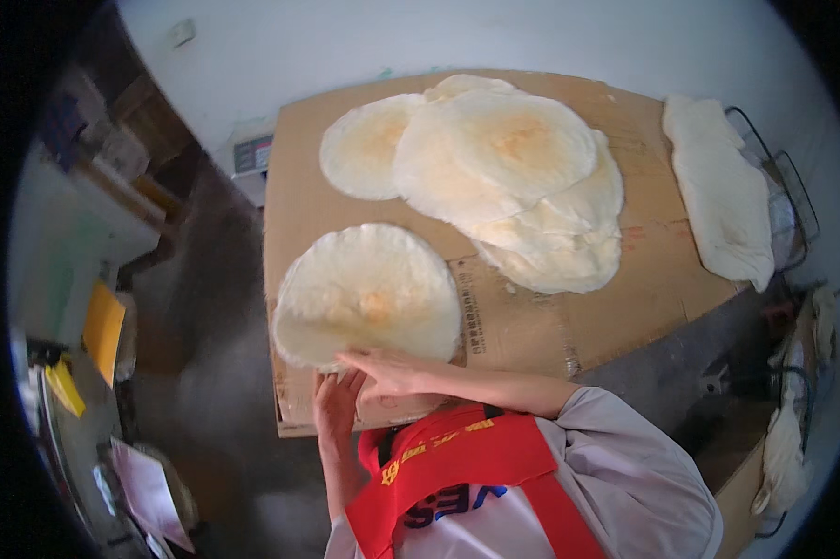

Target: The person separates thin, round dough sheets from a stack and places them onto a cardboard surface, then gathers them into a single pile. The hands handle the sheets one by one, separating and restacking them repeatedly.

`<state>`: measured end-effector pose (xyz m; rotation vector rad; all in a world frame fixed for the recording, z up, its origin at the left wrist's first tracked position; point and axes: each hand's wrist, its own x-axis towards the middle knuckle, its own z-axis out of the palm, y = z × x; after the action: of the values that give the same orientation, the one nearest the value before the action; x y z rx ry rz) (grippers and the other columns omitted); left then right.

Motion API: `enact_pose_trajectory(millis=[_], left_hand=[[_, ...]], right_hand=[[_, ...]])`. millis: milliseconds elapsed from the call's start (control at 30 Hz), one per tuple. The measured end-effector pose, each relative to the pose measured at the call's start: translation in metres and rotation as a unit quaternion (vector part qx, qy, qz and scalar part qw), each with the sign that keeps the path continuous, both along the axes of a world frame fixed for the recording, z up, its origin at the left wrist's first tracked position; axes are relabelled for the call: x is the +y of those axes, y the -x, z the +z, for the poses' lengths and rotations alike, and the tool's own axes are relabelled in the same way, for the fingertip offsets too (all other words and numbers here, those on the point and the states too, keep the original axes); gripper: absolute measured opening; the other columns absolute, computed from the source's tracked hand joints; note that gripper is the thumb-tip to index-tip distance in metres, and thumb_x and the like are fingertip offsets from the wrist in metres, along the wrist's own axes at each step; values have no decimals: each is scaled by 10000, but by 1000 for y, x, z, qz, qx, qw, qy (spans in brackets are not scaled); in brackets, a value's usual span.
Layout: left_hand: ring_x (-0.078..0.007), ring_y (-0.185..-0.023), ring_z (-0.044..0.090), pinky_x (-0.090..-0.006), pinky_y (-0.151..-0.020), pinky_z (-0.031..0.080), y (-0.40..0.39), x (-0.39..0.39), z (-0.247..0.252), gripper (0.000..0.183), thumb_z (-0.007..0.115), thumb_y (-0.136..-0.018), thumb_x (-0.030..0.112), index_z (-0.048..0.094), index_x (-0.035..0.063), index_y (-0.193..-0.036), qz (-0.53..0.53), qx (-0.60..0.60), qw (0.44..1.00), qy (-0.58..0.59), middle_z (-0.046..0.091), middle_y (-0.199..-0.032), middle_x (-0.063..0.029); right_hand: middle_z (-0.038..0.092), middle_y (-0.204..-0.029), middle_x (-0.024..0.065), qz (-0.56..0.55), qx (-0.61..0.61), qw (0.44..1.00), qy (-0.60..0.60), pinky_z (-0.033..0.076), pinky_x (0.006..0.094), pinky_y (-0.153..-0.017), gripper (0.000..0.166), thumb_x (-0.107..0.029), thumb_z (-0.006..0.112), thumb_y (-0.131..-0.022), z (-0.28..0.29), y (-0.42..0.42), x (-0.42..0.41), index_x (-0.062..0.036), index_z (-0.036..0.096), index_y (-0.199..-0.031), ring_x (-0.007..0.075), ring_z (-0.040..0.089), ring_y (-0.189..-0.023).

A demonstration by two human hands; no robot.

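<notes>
A round, pale flatbread-like sheet (374, 286) with a browned centre lies near the left front of a cardboard-covered table (525, 321). Both hands meet at its near edge. My left hand (336, 402) reaches up from below, its fingertips at the rim. My right hand (385, 370) comes in from the right, its fingers on the rim and close to the left hand's fingers. Whether either hand pinches the edge cannot be told. Farther back lies an overlapping pile of similar round sheets (497, 161), with another one (364, 147) partly under it at the left.
A folded off-white cloth or sheet (720, 189) lies at the table's right end, beside a dark metal frame (797, 202). A pale wall (497, 35) stands behind the table. Left of it are the floor, a yellow board (103, 332) and a pinkish board (151, 489).
</notes>
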<state>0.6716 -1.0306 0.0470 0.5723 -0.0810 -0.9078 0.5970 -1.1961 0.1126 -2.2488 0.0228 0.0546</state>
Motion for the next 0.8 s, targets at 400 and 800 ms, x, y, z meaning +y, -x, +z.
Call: enact_pose_trajectory(millis=[400, 800], left_hand=[[-252, -1078, 472, -372, -881, 417, -4, -20, -48, 480, 465, -879, 265, 306, 29, -1266, 21, 64, 993, -99, 402, -1245, -156], [-271, -1091, 464, -430, -938, 353, 17, -20, -30, 422, 512, -839, 182, 394, -19, -1191, 23, 12, 999, -38, 481, -1178, -131]], right_hand=[[618, -834, 93, -154, -143, 896, -391, 512, 245, -589, 224, -40, 567, -748, 164, -43, -103, 43, 547, -956, 129, 605, -666], [359, -1297, 188, -245, 68, 958, -134, 333, 357, -959, 633, -242, 639, -734, -31, 19, -111, -30, 361, -1261, 259, 350, -1209]])
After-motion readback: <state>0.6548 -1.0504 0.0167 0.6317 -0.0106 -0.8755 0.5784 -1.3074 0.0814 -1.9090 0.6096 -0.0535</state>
